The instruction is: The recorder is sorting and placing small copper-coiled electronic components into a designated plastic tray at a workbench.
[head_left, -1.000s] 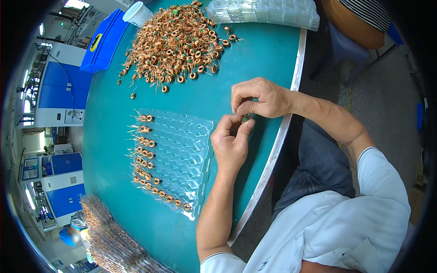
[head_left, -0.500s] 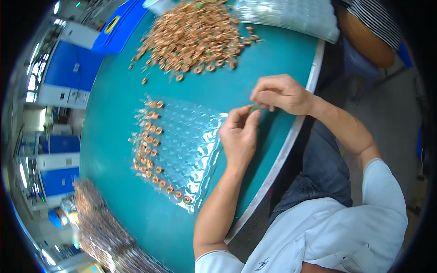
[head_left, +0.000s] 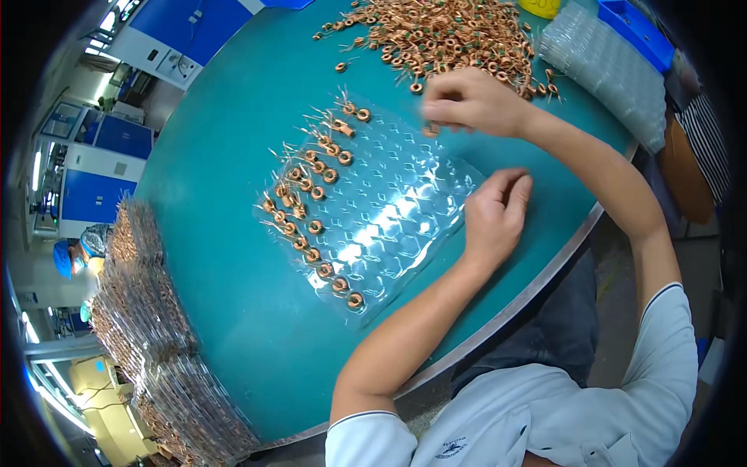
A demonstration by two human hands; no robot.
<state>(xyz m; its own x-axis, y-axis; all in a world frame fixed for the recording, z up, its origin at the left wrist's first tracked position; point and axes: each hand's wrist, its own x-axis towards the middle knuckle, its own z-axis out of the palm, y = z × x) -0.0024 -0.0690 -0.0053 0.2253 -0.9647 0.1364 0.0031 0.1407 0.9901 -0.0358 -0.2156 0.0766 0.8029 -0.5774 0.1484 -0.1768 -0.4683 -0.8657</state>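
My right hand [head_left: 476,103] is raised above the far right part of a clear plastic blister tray [head_left: 405,233]. Its thumb and fingers pinch a small copper-wound ring coil [head_left: 430,131], slightly blurred. My left hand [head_left: 496,216] lies at the tray's right corner, fingers curled and thumb close to the forefinger, with nothing visible between them. Copper ring coils [head_left: 331,175] with thin wire leads fill the left side of the tray in rows. The pockets toward my left hand hold none.
A heap of loose copper coils [head_left: 436,39] lies at the far side of the green table [head_left: 233,327]. Stacked clear trays [head_left: 607,74] and a blue bin [head_left: 638,31] are at far right. Filled tray stacks [head_left: 148,311] stand at left. Another person's arm [head_left: 685,171] shows at right.
My hands have come apart from a shared hold on a small green-marked piece. The right hand has moved out over the tray with a coil. The whole view has shifted and turned.
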